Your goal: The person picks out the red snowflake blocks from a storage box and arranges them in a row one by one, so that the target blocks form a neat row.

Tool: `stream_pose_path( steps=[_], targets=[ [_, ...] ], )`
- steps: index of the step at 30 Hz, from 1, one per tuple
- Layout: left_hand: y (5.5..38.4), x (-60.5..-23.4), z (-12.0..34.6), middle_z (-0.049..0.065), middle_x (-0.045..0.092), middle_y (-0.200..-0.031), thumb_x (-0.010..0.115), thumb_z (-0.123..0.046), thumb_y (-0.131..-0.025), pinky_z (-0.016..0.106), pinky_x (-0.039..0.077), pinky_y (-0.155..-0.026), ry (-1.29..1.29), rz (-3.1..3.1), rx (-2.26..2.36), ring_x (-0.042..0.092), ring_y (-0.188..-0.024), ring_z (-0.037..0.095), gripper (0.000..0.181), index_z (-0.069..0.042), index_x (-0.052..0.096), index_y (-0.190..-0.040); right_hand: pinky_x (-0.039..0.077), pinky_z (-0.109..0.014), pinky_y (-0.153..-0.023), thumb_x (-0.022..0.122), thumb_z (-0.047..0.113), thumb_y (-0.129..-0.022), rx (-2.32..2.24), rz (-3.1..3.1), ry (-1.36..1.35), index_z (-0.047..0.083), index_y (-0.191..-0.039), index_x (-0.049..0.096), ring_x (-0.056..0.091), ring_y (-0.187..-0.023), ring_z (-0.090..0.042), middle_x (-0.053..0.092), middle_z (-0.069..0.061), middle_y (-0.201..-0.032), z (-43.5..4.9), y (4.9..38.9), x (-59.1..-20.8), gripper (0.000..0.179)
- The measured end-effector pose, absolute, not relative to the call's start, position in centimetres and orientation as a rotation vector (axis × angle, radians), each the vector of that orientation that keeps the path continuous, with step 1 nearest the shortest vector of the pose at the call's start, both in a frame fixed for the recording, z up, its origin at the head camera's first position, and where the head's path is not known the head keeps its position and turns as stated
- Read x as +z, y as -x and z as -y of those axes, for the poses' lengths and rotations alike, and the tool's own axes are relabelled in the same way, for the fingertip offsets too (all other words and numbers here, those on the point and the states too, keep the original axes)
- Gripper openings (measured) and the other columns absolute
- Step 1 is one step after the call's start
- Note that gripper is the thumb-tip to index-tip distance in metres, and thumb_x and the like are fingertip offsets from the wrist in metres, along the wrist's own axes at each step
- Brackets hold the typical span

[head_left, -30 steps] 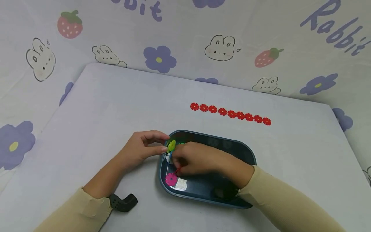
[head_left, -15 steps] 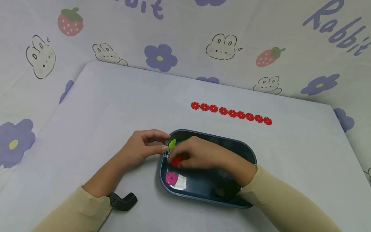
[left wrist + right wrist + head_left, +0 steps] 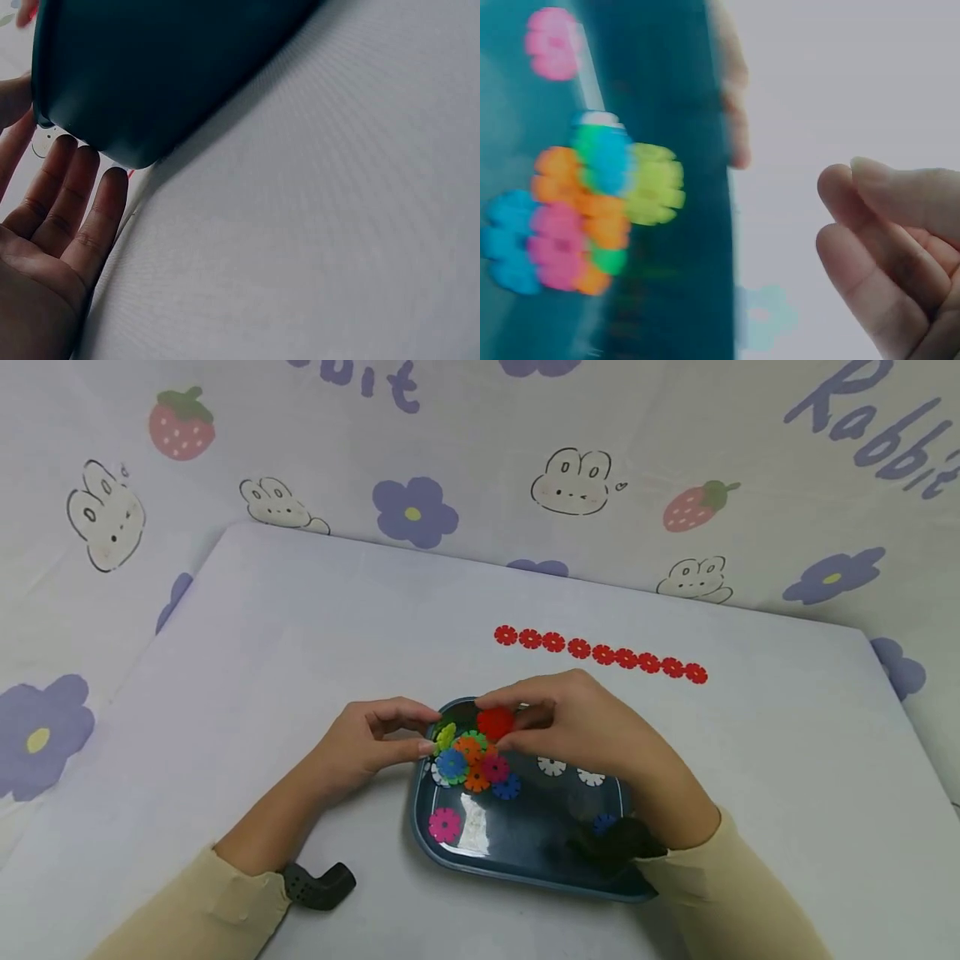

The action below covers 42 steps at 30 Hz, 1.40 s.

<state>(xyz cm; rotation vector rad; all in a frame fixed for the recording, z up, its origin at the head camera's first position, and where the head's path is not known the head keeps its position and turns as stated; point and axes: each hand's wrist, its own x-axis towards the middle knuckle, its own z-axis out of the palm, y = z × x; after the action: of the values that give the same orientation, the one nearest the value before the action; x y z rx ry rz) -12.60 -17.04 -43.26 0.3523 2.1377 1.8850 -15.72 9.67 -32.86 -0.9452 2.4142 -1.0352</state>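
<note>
My right hand (image 3: 588, 718) pinches a red flower-shaped plastic disc (image 3: 495, 723) over the back left of a dark blue-green tray (image 3: 423, 843). In the right wrist view that disc does not show. At the tray's left rim my left hand (image 3: 360, 745) holds on, thumb at the edge; in the left wrist view its fingers (image 3: 105, 210) lie along the outer wall. Beside the thumb a yellow-green disc (image 3: 445, 737) stands tilted. Blue (image 3: 452, 764), orange (image 3: 470, 747) and pink discs (image 3: 495, 767) lie heaped in the tray's left part.
A row of several red discs (image 3: 579, 648) crosses the white table behind the tray. Apart from the heap lie a magenta disc (image 3: 445, 824), white discs (image 3: 551, 765) and a blue disc (image 3: 604, 823). A printed cloth (image 3: 480, 460) hangs at the back.
My right hand has lifted the red disc up and back from the heap, uncovering the coloured discs. My left hand has stayed at the rim.
</note>
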Motion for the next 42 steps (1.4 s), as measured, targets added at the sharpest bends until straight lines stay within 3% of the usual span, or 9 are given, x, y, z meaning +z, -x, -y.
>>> stream_pose_path(
  steps=[9,15,18,22,26,29,31,35,42],
  targets=[
    [12.5,-43.4,16.9,0.002,0.069,-0.116,0.074,-0.019,-0.088,0.028,0.053,-0.093,-0.351,-2.152,1.902,0.063,-0.112,0.019,0.030,-0.013,0.071,-0.116,0.058,-0.029,-0.083,0.084,0.018,-0.077,-1.044,-2.563,1.050,0.015,-0.120,0.070,0.069,-0.092,-0.003,0.074,0.006,-0.105,-12.3,15.3,-30.0,0.045],
    [12.6,-43.5,16.7,0.004,0.069,-0.118,0.075,-0.019,-0.087,0.028,0.055,-0.090,-0.359,-2.167,1.896,0.063,-0.112,0.020,0.031,-0.012,0.070,-0.117,0.056,-0.018,-0.079,0.080,0.002,-0.079,-1.238,-2.732,1.039,0.010,-0.120,0.070,0.071,-0.089,-0.004,0.075,0.003,-0.103,-17.1,17.3,-29.6,0.044],
    [12.5,-43.6,16.7,0.004,0.068,-0.119,0.075,-0.019,-0.087,0.028,0.056,-0.089,-0.340,-2.163,1.895,0.063,-0.114,0.021,0.032,-0.012,0.070,-0.117,0.055,-0.015,-0.076,0.078,0.000,-0.080,-1.380,-2.813,0.841,0.006,-0.122,0.068,0.071,-0.090,-0.004,0.074,0.006,-0.104,-20.4,19.3,-30.8,0.044],
    [12.3,-43.6,16.8,0.004,0.068,-0.120,0.076,-0.019,-0.086,0.028,0.056,-0.088,-0.315,-2.158,1.891,0.062,-0.116,0.021,0.032,-0.012,0.070,-0.117,0.052,-0.011,-0.080,0.077,0.025,-0.085,-1.364,-2.942,0.216,0.013,-0.131,0.064,0.067,-0.099,0.000,0.072,0.010,-0.110,-25.0,21.9,-33.6,0.049],
    [12.2,-43.6,16.9,0.004,0.068,-0.120,0.076,-0.020,-0.086,0.028,0.056,-0.088,-0.313,-2.164,1.885,0.061,-0.117,0.021,0.032,-0.013,0.070,-0.117,0.050,-0.030,-0.100,0.070,0.050,-0.086,-1.205,-2.901,-0.277,0.021,-0.141,0.055,0.058,-0.121,-0.017,0.063,-0.005,-0.132,-29.2,23.6,-36.7,0.064],
    [12.1,-43.6,16.9,0.003,0.068,-0.119,0.076,-0.020,-0.086,0.028,0.055,-0.089,-0.310,-2.164,1.886,0.060,-0.118,0.021,0.032,-0.013,0.070,-0.117,0.042,-0.050,-0.108,0.067,0.055,-0.087,-1.144,-2.848,-0.420,0.021,-0.144,0.051,0.047,-0.134,-0.030,0.055,-0.012,-0.142,-31.7,24.0,-38.8,0.068],
    [12.1,-43.6,16.9,0.003,0.068,-0.119,0.076,-0.020,-0.086,0.028,0.056,-0.089,-0.308,-2.163,1.888,0.059,-0.119,0.021,0.032,-0.014,0.070,-0.117,0.039,-0.056,-0.109,0.066,0.056,-0.087,-1.129,-2.830,-0.474,0.021,-0.144,0.051,0.042,-0.138,-0.034,0.051,-0.013,-0.146,-32.9,24.2,-40.0,0.069],
    [12.1,-43.5,16.8,0.003,0.068,-0.119,0.076,-0.019,-0.086,0.029,0.056,-0.088,-0.312,-2.160,1.889,0.059,-0.120,0.021,0.032,-0.014,0.070,-0.117,0.038,-0.059,-0.108,0.067,0.059,-0.085,-1.118,-2.790,-0.549,0.022,-0.145,0.050,0.033,-0.143,-0.035,0.045,-0.012,-0.151,-34.3,24.4,-42.0,0.072],
    [12.2,-43.3,16.5,0.004,0.068,-0.119,0.075,-0.018,-0.087,0.028,0.056,-0.089,-0.335,-2.148,1.895,0.060,-0.119,0.020,0.031,-0.013,0.070,-0.117,0.039,-0.055,-0.109,0.067,0.051,-0.088,-1.060,-2.798,-0.524,0.019,-0.149,0.045,0.037,-0.140,-0.036,0.047,-0.015,-0.149,-34.9,24.4,-43.4,0.072]
  ],
)
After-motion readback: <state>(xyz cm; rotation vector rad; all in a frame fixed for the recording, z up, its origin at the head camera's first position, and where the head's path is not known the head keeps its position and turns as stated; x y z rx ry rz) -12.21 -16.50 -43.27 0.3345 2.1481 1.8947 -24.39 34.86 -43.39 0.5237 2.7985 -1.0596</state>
